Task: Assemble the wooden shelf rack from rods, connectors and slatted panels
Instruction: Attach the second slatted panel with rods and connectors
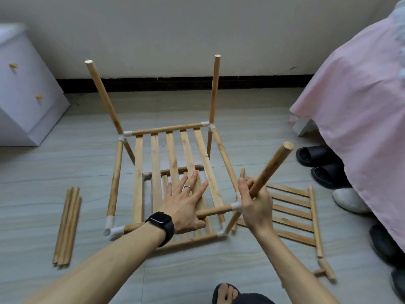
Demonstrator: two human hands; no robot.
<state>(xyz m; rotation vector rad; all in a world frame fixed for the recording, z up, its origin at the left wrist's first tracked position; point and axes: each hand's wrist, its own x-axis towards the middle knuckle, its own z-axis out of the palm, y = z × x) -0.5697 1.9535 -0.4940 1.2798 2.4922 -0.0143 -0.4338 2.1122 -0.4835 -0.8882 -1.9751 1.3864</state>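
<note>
Rack (173,150) half-built; left hand (186,202) spread flat on slats (139,172), right hand (256,207) gripping rod (271,167).

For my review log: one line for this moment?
right hand: grips tilted rod at near-right connector | left hand: presses flat on slatted panel

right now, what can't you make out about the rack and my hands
Head view: the right hand covers the lower end of the rod it holds, so whether it sits in the near right connector is unclear.
Head view: the lower panel is mostly hidden by the upper slats and left hand.
Head view: the near corner of the spare panel is motion-blurred.
</note>
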